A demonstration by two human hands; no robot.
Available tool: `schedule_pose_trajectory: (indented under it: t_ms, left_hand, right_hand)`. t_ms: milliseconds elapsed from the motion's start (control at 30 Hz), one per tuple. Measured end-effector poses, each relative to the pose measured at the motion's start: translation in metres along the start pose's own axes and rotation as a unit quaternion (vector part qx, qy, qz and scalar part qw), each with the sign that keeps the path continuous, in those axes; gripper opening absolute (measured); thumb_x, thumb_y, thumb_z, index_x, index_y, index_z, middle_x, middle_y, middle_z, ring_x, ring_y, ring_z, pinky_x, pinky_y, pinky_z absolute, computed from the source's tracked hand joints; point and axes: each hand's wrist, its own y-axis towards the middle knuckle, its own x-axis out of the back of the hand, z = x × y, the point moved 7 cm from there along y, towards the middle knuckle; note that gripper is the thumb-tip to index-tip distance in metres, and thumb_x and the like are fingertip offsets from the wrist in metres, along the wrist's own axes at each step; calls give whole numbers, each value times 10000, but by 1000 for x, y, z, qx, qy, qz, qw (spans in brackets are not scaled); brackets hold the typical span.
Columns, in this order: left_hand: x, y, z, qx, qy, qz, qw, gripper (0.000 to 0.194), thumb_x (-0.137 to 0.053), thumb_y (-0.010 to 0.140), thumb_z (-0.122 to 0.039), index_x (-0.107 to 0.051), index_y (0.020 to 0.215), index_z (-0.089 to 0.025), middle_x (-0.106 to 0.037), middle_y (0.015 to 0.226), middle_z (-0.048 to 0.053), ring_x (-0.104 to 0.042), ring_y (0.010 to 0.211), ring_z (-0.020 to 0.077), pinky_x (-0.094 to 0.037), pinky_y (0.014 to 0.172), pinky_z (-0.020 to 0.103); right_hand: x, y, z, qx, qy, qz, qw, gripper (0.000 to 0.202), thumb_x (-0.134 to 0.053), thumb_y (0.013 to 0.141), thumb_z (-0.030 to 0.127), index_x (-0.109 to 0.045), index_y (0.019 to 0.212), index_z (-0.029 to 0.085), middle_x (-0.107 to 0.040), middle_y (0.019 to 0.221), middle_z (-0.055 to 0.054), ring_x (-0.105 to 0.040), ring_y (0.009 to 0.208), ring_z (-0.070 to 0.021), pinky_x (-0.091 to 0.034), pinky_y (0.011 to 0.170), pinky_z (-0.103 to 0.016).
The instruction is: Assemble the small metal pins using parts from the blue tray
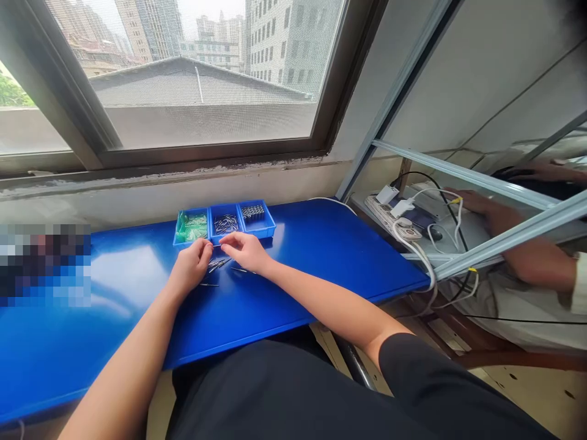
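My left hand (191, 266) and my right hand (245, 250) meet over a glossy blue table (321, 256), fingertips pinched together on a small thin metal part between them. Several thin dark metal pins (219, 264) lie loose on the table under and between my hands. Just beyond stand three small blue bins in a row: the left bin (191, 227) holds green pieces, the middle bin (224, 223) holds dark pins, the right bin (257, 216) holds small grey metal parts.
A window sill and wall run behind the table. To the right, past an aluminium frame (481, 183), another person's hand (477, 205) rests by a power strip (398, 220) with white cables. A blurred patch covers the table's left end.
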Motion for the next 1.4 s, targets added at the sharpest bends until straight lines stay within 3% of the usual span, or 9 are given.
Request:
schedule_pose_trajectory:
  t_ms: [367, 633, 933, 1233, 1400]
  left_hand:
    - [0, -1, -3, -5, -38, -3, 999, 231, -528, 915, -415, -598, 974, -202, -445, 543, -73, -385, 472, 103, -322, 518, 242]
    - [-1, -1, -4, -18, -40, -3, 999, 220, -535, 912, -414, -591, 965, -208, -442, 543, -72, -391, 468, 104, -330, 517, 239]
    - [-1, 1, 1, 2, -13, 7, 1000, 307, -424, 956, -437, -587, 862, -194, -583, 607, -11, -533, 556, 139, -401, 552, 247]
    - [0, -2, -6, -14, -41, -7, 999, 232, -541, 908, -418, -595, 990, -208, -427, 529, -79, -390, 452, 102, -337, 508, 235]
    - [0, -1, -5, -22, -27, -7, 999, 243, -531, 914, -423, -631, 914, -202, -534, 592, -40, -447, 513, 114, -372, 538, 244]
  right_hand:
    - [2, 0, -5, -18, 18, -20, 999, 174, -676, 826, 282, -724, 932, 152, -734, 874, -50, -665, 772, -145, -536, 779, -307]
    - [2, 1, -8, -40, 45, -23, 998, 179, -676, 825, 283, -719, 938, 151, -725, 833, -45, -657, 715, -136, -543, 735, -295]
    - [0, 1, -8, -30, 39, -18, 999, 167, -681, 822, 282, -721, 924, 157, -733, 857, -48, -667, 756, -142, -545, 772, -302]
    - [1, 0, -8, -38, 43, -29, 998, 176, -672, 824, 299, -715, 919, 157, -725, 837, -43, -655, 725, -140, -541, 730, -295]
    - [1, 0, -7, -24, 32, -28, 999, 159, -663, 828, 292, -713, 901, 159, -723, 834, -40, -658, 742, -146, -544, 756, -303]
